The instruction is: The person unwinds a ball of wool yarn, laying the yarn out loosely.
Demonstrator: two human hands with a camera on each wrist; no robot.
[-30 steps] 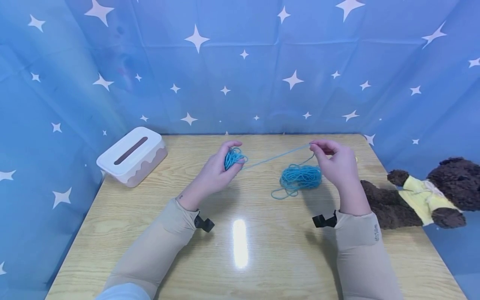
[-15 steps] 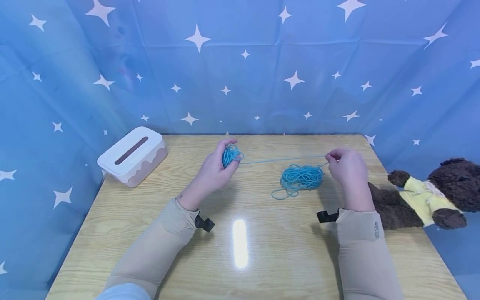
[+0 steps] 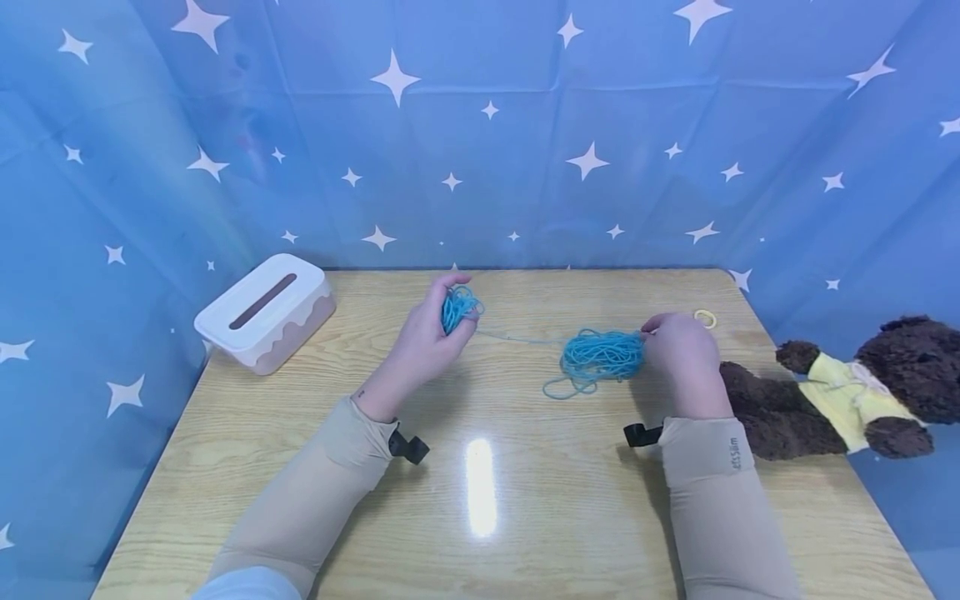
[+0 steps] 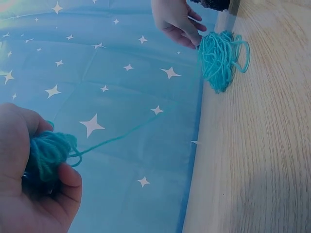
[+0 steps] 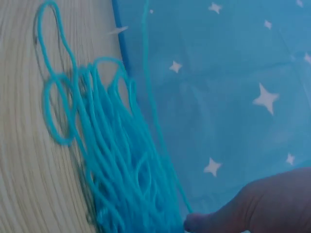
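Dropping back to the skein (image 3: 602, 356) toward the table's (image 3: 555, 517) far edge, right hand (image 3: 684, 354) pinched yarn strand (image 5: 147, 73) | strand dipped, likely more slack | left hand (image 3: 431, 333) half-closed round yarn ball (image 4: 50, 150)

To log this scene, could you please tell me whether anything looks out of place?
The plush bear lies with head and torso past the right edge of the table, which looks precarious. The blue yarn pile has a loose loop.

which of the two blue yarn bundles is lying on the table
The larger bundle, spread loosely by the right hand; the smaller ball is held up in the left hand.
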